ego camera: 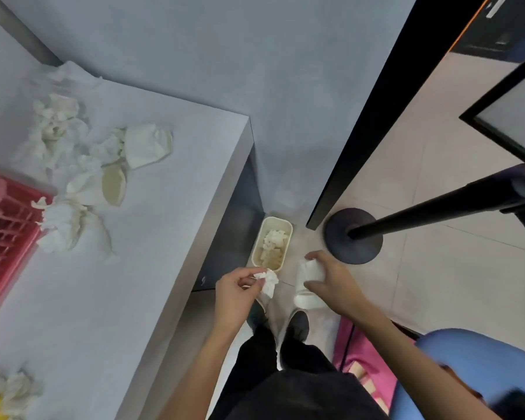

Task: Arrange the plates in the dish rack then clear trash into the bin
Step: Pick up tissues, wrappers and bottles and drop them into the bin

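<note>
Low at the frame's centre, a crumpled tissue point(267, 283) is pinched by the left hand point(237, 286) and a paper cup point(306, 283) is gripped round its side by the right hand point(331, 280), just short of the bin point(278, 219) on the floor. Both items are judged light and easily crushed, so gentle holds suffice. More trash point(61, 125) is left on the surface point(164, 237), upper left.

One cam only: head-worn, wide-angle, edges bent. Looks almost straight down past the person's legs point(285, 374) to the floor point(437, 268). Left hand point(237, 286) and right hand point(331, 283) sit low-centre, close to the lens. Surface point(164, 207) fills the frame left of the hands; bin point(278, 219) lies just beyond them, farther off.
</note>
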{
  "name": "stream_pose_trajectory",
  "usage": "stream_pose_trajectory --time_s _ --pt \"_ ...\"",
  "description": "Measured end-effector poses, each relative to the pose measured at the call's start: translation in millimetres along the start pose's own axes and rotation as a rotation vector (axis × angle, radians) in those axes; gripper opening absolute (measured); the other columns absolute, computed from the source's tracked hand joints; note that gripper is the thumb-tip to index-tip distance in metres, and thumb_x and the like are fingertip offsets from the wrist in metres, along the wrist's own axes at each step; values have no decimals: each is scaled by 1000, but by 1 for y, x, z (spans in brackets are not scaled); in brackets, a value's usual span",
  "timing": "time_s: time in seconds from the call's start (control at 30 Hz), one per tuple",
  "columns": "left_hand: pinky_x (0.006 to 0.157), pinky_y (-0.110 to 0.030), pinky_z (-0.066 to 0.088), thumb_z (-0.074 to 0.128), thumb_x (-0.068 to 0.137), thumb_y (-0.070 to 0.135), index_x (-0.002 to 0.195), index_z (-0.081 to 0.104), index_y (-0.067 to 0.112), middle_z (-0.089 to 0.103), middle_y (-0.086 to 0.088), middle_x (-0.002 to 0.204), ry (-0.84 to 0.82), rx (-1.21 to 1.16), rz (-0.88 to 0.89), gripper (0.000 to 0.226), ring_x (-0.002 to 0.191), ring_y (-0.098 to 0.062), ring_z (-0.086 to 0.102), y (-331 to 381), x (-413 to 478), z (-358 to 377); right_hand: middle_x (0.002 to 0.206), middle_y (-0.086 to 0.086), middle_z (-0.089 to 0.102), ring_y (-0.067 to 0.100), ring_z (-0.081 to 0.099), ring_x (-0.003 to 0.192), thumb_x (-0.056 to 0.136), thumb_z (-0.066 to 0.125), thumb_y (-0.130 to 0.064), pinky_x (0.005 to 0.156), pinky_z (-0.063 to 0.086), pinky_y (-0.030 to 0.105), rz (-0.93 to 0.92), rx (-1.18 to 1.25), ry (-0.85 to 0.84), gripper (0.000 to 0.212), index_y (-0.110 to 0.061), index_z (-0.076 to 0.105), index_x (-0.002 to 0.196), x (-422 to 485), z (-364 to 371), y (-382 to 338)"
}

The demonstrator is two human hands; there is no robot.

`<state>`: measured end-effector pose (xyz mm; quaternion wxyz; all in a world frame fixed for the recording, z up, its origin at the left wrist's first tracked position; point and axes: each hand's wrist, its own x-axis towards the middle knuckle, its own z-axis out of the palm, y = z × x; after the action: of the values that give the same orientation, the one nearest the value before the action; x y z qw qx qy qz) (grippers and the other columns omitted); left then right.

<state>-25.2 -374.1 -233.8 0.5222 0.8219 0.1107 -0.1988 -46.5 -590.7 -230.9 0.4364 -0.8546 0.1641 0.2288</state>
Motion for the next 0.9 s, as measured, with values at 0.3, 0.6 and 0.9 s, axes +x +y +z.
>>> stream_pose_trajectory --time_s 0.3,0.6,0.9 --pt "61 -13 50 71 81 -8 89 77 13 70 6 70 -159 113 -154 23 60 -1 65 -93 96 42 81 7 69 17 64 63 74 63 -2 56 46 19 213 85 50 56 -27 53 122 49 63 71" --pt "63 -13 48 75 74 -4 87 80 9 64 9 67 -181 320 -75 19 58 -5 58 -250 230 131 104 8 67 25 61 88 81 67 -7 66 34 19 171 -11 -12 55 -26 53 131 180 152 160" --pt "73 -44 61 73 78 3 94 78 8 72 -9 86 -132 330 -157 18 83 -29 70 -377 329 191 106 3 68 21 63 93 78 74 -8 79 45 23 129 44 44 48 -18 63 124 267 219 253"
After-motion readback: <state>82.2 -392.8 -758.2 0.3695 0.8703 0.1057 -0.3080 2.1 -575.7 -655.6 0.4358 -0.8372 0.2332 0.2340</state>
